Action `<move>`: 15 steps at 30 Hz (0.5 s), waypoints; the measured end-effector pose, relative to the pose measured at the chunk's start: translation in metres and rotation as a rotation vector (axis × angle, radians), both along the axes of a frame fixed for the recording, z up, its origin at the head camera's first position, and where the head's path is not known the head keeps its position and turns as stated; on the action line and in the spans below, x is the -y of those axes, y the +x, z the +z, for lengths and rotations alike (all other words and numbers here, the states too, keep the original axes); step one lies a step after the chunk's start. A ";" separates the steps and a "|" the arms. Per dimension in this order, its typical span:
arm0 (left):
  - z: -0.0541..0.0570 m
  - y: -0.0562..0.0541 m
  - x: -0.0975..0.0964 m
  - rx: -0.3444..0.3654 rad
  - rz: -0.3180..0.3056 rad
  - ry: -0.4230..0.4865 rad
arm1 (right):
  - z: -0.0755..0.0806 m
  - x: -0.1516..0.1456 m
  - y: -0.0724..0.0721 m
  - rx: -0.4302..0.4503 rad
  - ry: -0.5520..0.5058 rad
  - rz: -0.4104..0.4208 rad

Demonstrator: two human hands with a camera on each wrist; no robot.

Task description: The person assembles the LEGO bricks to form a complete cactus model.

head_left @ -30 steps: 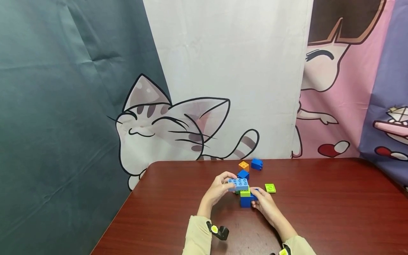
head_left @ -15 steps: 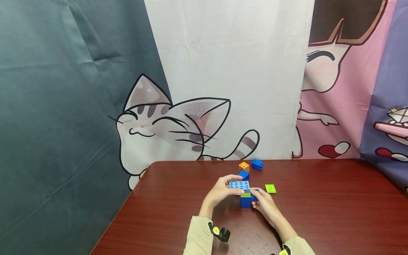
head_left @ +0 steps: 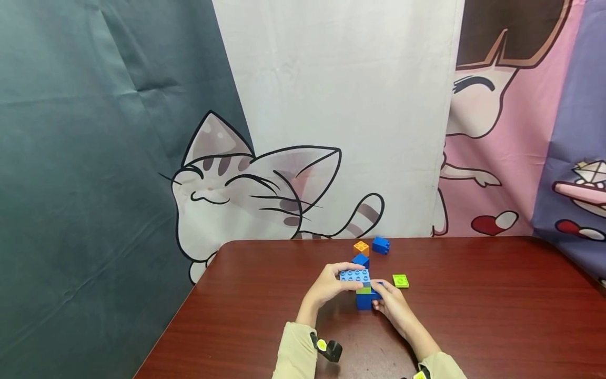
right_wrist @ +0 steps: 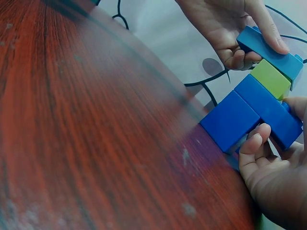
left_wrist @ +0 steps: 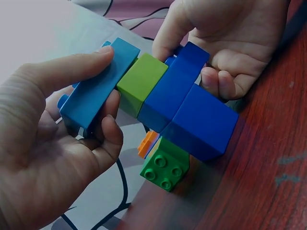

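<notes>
I see light blue brick [left_wrist: 100, 84], lime brick [left_wrist: 143, 80]: smooth plastic. Table [head_left: 236, 326]: glossy wood grain. Backdrop [head_left: 341, 84]: creased cloth. Sleeve [head_left: 295, 351]: matt cloth.

I see the left hand [head_left: 326, 285] pinching a light blue eight-stud brick [head_left: 354, 276] right over a lime block [head_left: 364, 290], which sits on blue bricks [head_left: 364, 301]. The right hand [head_left: 396, 306] grips the blue part from its right side. Just behind, on the reddish-brown bench [head_left: 246, 310], I have another blue brick [head_left: 361, 260], then an orange brick [head_left: 361, 248] and a farther blue one beside it. A flat lime piece [head_left: 400, 281] lies off to the right. Beyond the bench's far edge I see a cartoon cat [head_left: 236, 210] on the backdrop [head_left: 393, 105].
</notes>
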State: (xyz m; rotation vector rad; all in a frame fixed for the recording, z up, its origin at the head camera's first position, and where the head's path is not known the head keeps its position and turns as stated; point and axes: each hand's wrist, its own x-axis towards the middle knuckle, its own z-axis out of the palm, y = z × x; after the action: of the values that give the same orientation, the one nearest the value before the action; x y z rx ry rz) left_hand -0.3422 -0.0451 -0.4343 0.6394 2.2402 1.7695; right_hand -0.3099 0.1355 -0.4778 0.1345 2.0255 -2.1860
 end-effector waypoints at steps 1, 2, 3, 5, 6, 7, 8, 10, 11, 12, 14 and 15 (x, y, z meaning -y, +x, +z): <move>0.000 0.000 0.000 -0.008 0.001 -0.005 | 0.000 0.000 0.000 -0.002 0.000 0.001; 0.001 0.000 0.000 -0.016 0.002 -0.010 | 0.000 0.000 0.000 -0.003 0.000 0.003; 0.001 0.000 -0.001 -0.023 0.003 -0.015 | -0.001 0.000 0.000 -0.005 0.001 0.005; 0.002 0.000 -0.002 -0.036 0.006 -0.023 | -0.001 0.000 -0.001 -0.007 -0.002 0.004; 0.002 0.000 -0.002 -0.040 0.008 -0.028 | -0.001 0.000 -0.001 -0.007 -0.003 0.003; 0.003 0.001 -0.003 -0.043 0.010 -0.029 | -0.001 0.000 -0.001 -0.006 -0.005 0.001; 0.003 0.001 -0.003 -0.045 0.013 -0.031 | 0.000 0.000 -0.001 -0.006 -0.005 0.002; 0.004 0.001 -0.004 -0.048 0.019 -0.033 | 0.000 0.000 -0.001 -0.006 -0.005 0.000; 0.005 0.002 -0.004 -0.050 0.020 -0.034 | 0.000 0.000 -0.001 -0.005 -0.005 -0.001; 0.005 0.002 -0.004 -0.052 0.022 -0.038 | 0.000 0.000 -0.001 -0.005 -0.003 0.000; 0.006 0.003 -0.004 -0.054 0.023 -0.040 | 0.000 0.000 0.000 -0.003 -0.002 -0.001; 0.006 0.004 -0.004 -0.053 0.024 -0.041 | 0.000 0.000 0.000 -0.002 -0.002 -0.003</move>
State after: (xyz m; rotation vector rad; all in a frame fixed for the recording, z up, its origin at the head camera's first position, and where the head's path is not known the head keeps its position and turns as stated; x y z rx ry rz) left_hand -0.3381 -0.0414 -0.4280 0.6620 2.3221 1.7323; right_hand -0.3100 0.1357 -0.4781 0.1359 2.0251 -2.1909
